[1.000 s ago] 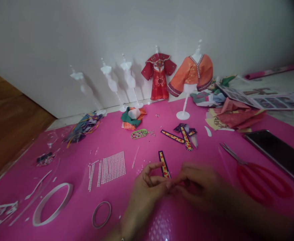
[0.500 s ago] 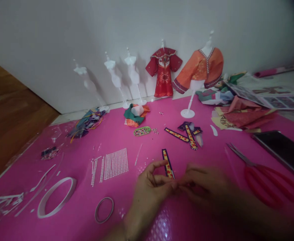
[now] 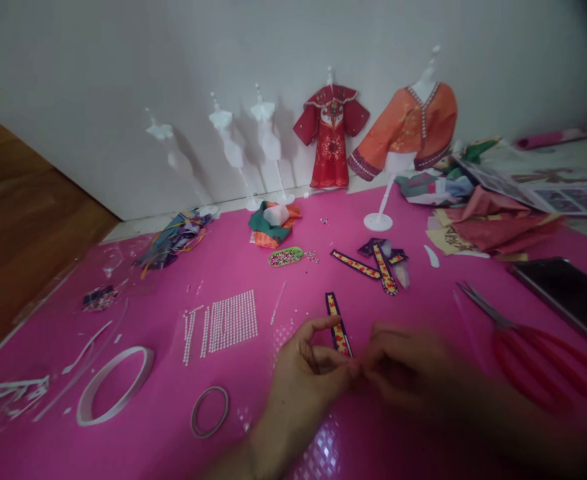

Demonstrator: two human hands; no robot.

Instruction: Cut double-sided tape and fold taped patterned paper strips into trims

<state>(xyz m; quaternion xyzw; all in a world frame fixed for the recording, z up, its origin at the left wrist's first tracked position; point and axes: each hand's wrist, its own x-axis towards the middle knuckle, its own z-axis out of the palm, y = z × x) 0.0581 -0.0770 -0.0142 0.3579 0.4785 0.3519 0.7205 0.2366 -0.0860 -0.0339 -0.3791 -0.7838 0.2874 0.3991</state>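
Observation:
My left hand [image 3: 307, 377] and my right hand [image 3: 408, 370] meet low in the middle of the pink mat [image 3: 253, 373], fingertips pinched together at the near end of a narrow patterned paper strip [image 3: 337, 322]. Whether the fingers hold the strip's end or something smaller is blurred. Beyond it lie crossed patterned strips [image 3: 378, 261]. A sheet of stick-on pearls [image 3: 231, 321] lies to the left of my left hand.
Red scissors [image 3: 533, 343] and a dark tablet [image 3: 571, 300] lie on the right. Two tape rolls [image 3: 115, 385] [image 3: 209, 411] sit at the left. Bare white mannequins [image 3: 233, 157], a red paper dress [image 3: 331, 137] and an orange paper robe [image 3: 409, 130] stand by the wall, with paper scraps [image 3: 488, 227] beside.
My hands have stayed pinched together at the strip's near end. The view has shifted slightly, so everything sits a little to the right and higher.

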